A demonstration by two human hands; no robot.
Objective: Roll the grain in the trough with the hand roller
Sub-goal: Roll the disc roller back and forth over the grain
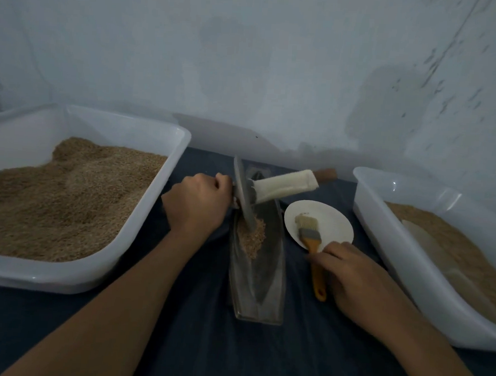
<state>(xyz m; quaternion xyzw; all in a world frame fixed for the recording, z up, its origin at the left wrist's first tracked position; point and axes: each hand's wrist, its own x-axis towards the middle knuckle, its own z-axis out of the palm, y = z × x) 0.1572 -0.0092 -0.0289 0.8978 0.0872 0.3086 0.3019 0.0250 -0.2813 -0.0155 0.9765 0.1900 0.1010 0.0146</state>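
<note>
Left hand (199, 205) gripping near handle of hand roller (284, 187), tilting disc edge down into grain (251, 236) heaped at far half of trough (257, 275); right hand (354, 274), right of trough, resting on brush (314, 247) handle, fingers loosely curled, firm grasp unclear; plate (320, 224) lying right of trough; advice: right hand taking free far handle, levelling roller, rocking disc along groove, keeping grain inside.

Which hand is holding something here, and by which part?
The left hand grips the hand roller by its near handle, disc down in the grain. The right hand lies over the brush handle; whether it grips cannot be told.
</note>
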